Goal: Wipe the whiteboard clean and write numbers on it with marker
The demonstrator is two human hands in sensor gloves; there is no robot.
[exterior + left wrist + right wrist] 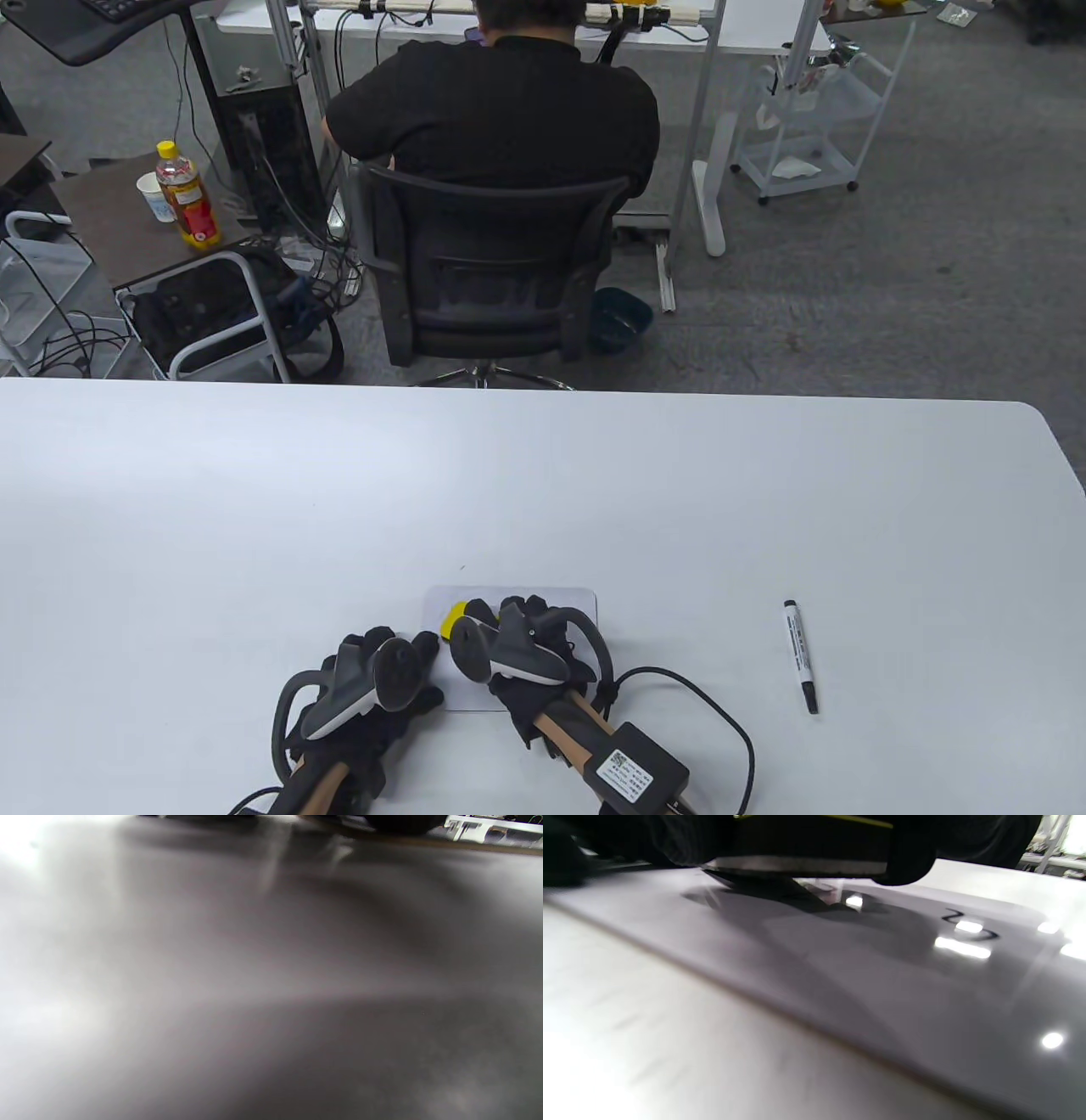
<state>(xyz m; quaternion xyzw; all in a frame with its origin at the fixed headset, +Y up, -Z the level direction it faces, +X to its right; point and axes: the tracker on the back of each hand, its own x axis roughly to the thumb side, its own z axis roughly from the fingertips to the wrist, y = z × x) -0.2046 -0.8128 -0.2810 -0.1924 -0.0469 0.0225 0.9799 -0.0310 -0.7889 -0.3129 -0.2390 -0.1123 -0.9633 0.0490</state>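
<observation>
A small whiteboard (pixel 579 599) lies flat on the white table (pixel 254 509) near its front edge. My right hand (pixel 509 613) grips a yellow eraser (pixel 459 617) and holds it down on the board's upper left part. In the right wrist view the eraser's grey felt (pixel 797 864) sits on the glossy whiteboard (pixel 882 993), with black marker strokes (pixel 969 926) to its right. My left hand (pixel 420 649) rests at the board's left edge, its fingers mostly hidden under the tracker. A capped black marker (pixel 800 655) lies on the table well to the right. The left wrist view shows only blurred table surface (pixel 254 984).
Beyond the table's far edge a person in black sits on an office chair (pixel 488 272), facing away. A side table with a bottle (pixel 188 197) and cup stands at the back left, a white cart (pixel 802 127) at the back right. A cable (pixel 721 722) loops behind my right wrist.
</observation>
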